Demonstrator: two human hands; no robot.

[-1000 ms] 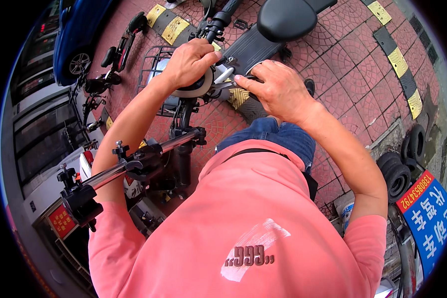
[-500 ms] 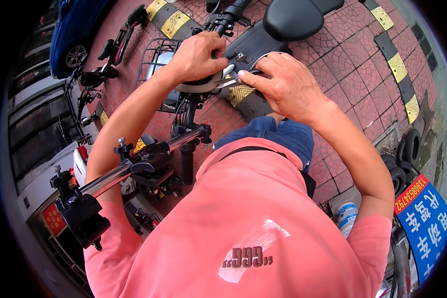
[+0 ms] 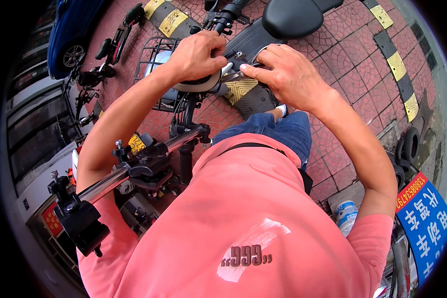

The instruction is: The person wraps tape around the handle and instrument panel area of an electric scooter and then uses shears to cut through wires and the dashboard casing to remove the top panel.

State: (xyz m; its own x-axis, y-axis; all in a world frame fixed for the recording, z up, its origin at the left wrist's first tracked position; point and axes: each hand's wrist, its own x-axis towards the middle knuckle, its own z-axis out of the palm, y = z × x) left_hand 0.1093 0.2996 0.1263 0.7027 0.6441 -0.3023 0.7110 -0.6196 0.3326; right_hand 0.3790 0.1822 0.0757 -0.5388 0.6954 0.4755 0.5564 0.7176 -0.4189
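Both my hands meet over the front of an electric bike, at a pale rounded housing point(image 3: 198, 85) beside the handlebar. My left hand point(image 3: 197, 57) is closed there, thumb and curled forefinger pressed near a small white piece point(image 3: 227, 68); what its fingers grip is hidden. My right hand point(image 3: 288, 74) is closed around what look like scissors, their silver blades point(image 3: 232, 77) pointing left at the housing. Its fingers cover most of the handles. Behind the hands lie the bike's dark ribbed footboard point(image 3: 256, 39) and black seat point(image 3: 293, 19).
A wire basket point(image 3: 146, 57) hangs left of the housing. The handlebar carries a chrome bar with a black clamp point(image 3: 82, 223) near my left arm. Yellow-black floor strips point(image 3: 396, 64) cross red paving. Tyres point(image 3: 410, 144) and a blue sign point(image 3: 427, 228) stand at right, a blue car point(image 3: 69, 39) far left.
My right hand has shifted slightly up, and the blades now look closer together. My left hand stays nearly in place. The view has moved a little.
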